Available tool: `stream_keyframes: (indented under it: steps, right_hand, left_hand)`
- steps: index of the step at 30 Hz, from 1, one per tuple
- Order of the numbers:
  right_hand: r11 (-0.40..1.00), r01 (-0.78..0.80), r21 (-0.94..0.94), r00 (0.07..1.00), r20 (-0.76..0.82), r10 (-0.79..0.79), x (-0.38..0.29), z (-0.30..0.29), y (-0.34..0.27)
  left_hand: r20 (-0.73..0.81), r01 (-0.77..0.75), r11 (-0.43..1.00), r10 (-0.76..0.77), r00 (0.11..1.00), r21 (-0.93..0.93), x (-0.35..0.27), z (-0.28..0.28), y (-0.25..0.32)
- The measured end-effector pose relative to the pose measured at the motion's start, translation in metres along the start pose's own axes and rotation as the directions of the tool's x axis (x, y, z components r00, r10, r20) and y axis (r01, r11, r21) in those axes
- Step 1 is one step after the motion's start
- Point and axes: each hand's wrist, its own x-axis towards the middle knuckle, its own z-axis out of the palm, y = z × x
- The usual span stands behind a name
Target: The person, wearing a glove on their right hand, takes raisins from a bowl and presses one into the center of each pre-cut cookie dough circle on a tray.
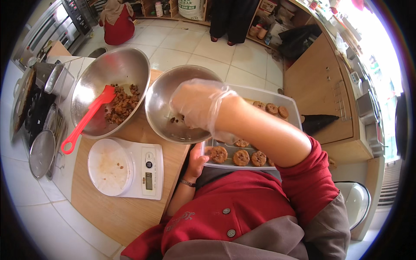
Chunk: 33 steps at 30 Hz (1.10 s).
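My right hand (195,100), in a clear plastic glove, reaches into a steel bowl (159,107) that holds a few dark chips (175,120); its fingertips are hidden, so I cannot tell what they grip. My bare left hand (196,161) holds the near left rim of a clear plastic tray (294,110) with several round brown cookies (241,157) in rows. To the left, a larger steel bowl (91,74) contains crumbly brown dough (122,104) and a red spatula (87,120). Below it lies a white kitchen scale (154,191) with a few crumbs on its round platform (109,169).
The scale stands on a wooden board (130,221). At the far left are a mesh strainer (42,154), a metal pan (57,79) and dark trays. Beyond, one person (118,24) crouches and another person (231,19) stands on the tiled floor. A wooden cabinet (318,84) is at right.
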Motion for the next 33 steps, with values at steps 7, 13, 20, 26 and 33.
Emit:
stream_keyframes:
  steps: [7,13,20,26,33]
  right_hand:
    - [0.998,-0.052,0.036,0.992,0.119,0.047,0.006,0.003,-0.004]
    - [0.931,-0.109,0.349,0.962,-0.198,0.187,-0.063,-0.035,0.027]
    - [0.503,-0.47,0.726,0.692,-0.051,0.72,-0.218,-0.01,0.058]
    - [0.427,-0.815,0.391,0.526,0.191,0.829,-0.29,0.073,0.074]
    - [0.436,-0.886,0.155,0.458,0.154,0.876,-0.289,0.129,0.076]
  left_hand:
    - [0.006,-0.001,0.998,0.001,1.0,-0.057,0.002,-0.002,-0.008]
    - [0.005,-0.001,0.999,0.001,1.0,0.032,0.005,0.001,0.006]
    - [-0.063,0.077,0.996,-0.075,0.995,0.033,0.007,0.006,0.008]
    - [-0.021,0.057,0.998,-0.057,0.998,0.015,0.006,0.007,0.009]
    - [-0.016,0.065,0.997,-0.065,0.998,0.033,0.008,0.01,0.015]
